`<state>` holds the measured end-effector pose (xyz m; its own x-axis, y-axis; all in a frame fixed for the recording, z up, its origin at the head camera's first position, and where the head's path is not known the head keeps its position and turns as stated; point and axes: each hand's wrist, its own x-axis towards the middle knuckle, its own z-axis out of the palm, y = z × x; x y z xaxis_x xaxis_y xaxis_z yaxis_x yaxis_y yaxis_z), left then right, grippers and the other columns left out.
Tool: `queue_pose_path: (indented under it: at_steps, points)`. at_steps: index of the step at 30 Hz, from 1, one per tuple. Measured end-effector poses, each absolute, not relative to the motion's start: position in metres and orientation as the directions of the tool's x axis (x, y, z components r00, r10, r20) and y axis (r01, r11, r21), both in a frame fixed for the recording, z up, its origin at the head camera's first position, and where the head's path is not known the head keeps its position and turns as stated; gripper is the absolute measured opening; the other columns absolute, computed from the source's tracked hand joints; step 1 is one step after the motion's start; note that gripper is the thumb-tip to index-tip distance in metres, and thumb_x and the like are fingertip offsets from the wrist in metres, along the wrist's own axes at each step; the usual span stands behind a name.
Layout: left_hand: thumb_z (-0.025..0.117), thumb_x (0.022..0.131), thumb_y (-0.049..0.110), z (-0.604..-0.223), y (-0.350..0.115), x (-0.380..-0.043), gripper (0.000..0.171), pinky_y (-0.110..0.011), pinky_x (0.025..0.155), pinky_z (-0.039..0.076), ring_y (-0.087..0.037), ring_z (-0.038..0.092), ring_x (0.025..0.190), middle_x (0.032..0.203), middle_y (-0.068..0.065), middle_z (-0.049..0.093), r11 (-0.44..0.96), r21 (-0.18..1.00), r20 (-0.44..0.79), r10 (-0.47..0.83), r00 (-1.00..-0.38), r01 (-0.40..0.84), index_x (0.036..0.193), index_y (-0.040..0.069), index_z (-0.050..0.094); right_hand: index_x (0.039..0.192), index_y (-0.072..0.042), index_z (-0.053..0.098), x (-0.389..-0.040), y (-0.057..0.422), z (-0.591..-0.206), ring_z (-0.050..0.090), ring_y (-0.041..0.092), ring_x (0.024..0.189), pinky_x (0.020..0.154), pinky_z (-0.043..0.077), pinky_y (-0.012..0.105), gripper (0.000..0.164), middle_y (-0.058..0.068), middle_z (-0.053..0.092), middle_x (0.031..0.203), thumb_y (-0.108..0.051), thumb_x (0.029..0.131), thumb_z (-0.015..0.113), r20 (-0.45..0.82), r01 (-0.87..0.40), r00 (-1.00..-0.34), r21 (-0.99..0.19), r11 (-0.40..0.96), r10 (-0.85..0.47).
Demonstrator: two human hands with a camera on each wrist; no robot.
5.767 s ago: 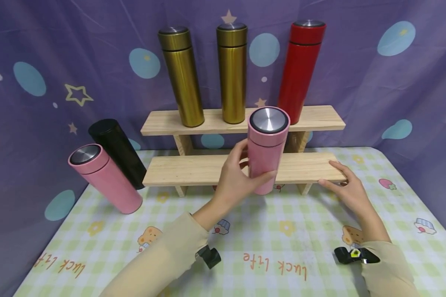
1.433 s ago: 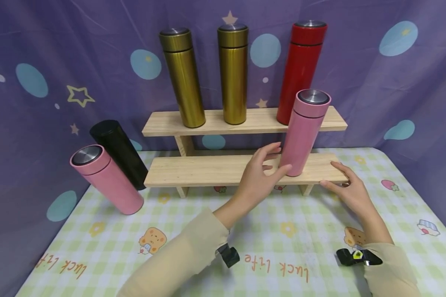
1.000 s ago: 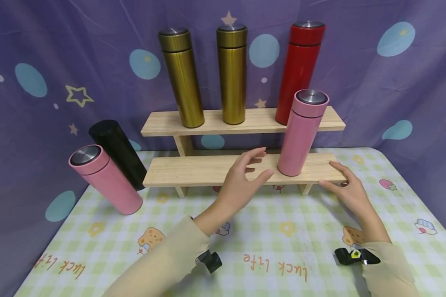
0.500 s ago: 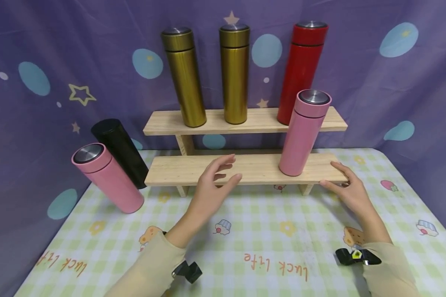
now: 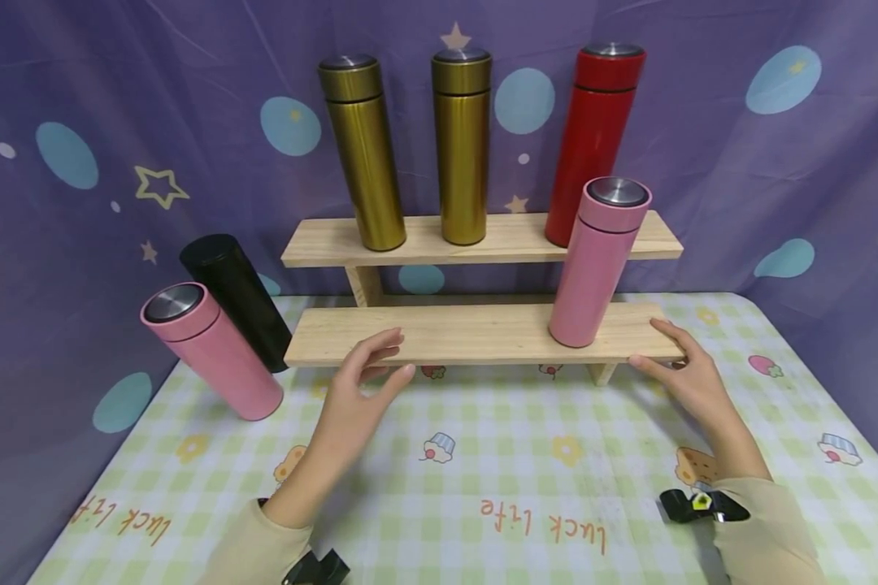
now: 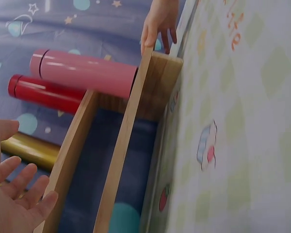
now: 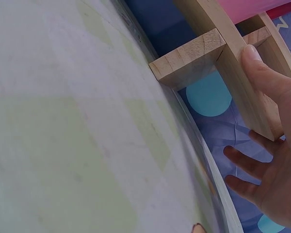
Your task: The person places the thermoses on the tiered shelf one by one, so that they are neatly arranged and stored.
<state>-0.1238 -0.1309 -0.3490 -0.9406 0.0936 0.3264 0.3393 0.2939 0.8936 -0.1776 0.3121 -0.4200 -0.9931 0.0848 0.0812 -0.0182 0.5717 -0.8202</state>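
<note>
My left hand [image 5: 353, 402] hovers by the front edge of the lower shelf's left half, its fingers loosely spread and nothing in them. The left wrist view also shows that empty palm. A pink thermos bottle [image 5: 596, 272] stands upright on the right part of the lower shelf, apart from both hands. At the right end of the two-tier wooden stand [image 5: 439, 333], my right hand [image 5: 691, 378] grips the lower board. In the right wrist view its thumb lies against the board's front edge, with the index finger at the board's end.
Two gold thermos bottles [image 5: 366, 162] and a red one [image 5: 593, 146] stand on the upper shelf. Left of the stand, a second pink thermos bottle [image 5: 215, 353] and a black bottle [image 5: 241, 301] stand on the checked tablecloth [image 5: 512, 455]. A purple curtain [image 5: 212, 49] hangs behind.
My left hand set the pink thermos bottle on the lower shelf, let go, and moved left and toward me. The right hand has stayed on the board's end.
</note>
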Motion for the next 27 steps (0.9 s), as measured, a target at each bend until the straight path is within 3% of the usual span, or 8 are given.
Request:
queue_pose_path:
  at_steps: [8,12,16,27]
  points:
    - [0.068,0.096,0.026,-0.353,-0.158,-0.115,0.049,-0.043,0.104,0.04,-0.015,0.048,0.127,0.141,-0.003,0.052,0.38,0.876,0.301,0.046,-0.952,0.296,0.141,0.02,0.051,0.158,-0.017,0.026,-0.178,0.311,-0.421,0.034,0.049,0.13,0.091,0.036,0.053,0.084,0.02,0.018,0.161,-0.043,0.092,0.07,0.086,-0.026,-0.993,-0.823,0.568,0.08]
    - [0.067,0.097,0.028,-0.354,-0.167,-0.112,0.049,-0.039,0.104,0.04,-0.015,0.048,0.127,0.142,-0.003,0.052,0.421,0.858,0.302,0.047,-0.952,0.293,0.142,0.02,0.05,0.158,-0.017,0.027,-0.178,0.311,-0.421,0.037,0.048,0.127,0.085,0.038,0.045,0.084,0.022,0.019,0.16,-0.044,0.091,0.07,0.086,-0.021,-0.992,-0.822,0.569,0.088]
    - [0.066,0.098,0.026,-0.355,-0.175,-0.109,0.049,-0.028,0.102,0.04,-0.018,0.048,0.128,0.143,-0.003,0.051,0.457,0.835,0.313,0.061,-0.948,0.305,0.143,0.02,0.049,0.158,-0.017,0.027,-0.179,0.311,-0.421,0.038,0.047,0.127,0.082,0.038,0.037,0.084,0.021,0.02,0.16,-0.044,0.091,0.07,0.082,-0.017,-0.993,-0.825,0.565,0.089]
    - [0.066,0.097,0.014,-0.355,-0.206,-0.095,0.047,-0.013,0.096,0.038,-0.01,0.049,0.123,0.14,-0.004,0.053,0.529,0.786,0.383,-0.009,-0.924,0.32,0.142,0.012,0.051,0.158,-0.019,0.026,-0.178,0.312,-0.422,0.037,0.046,0.127,0.084,0.037,0.039,0.085,0.021,0.019,0.161,-0.045,0.091,0.071,0.073,-0.009,-0.993,-0.831,0.556,0.093]
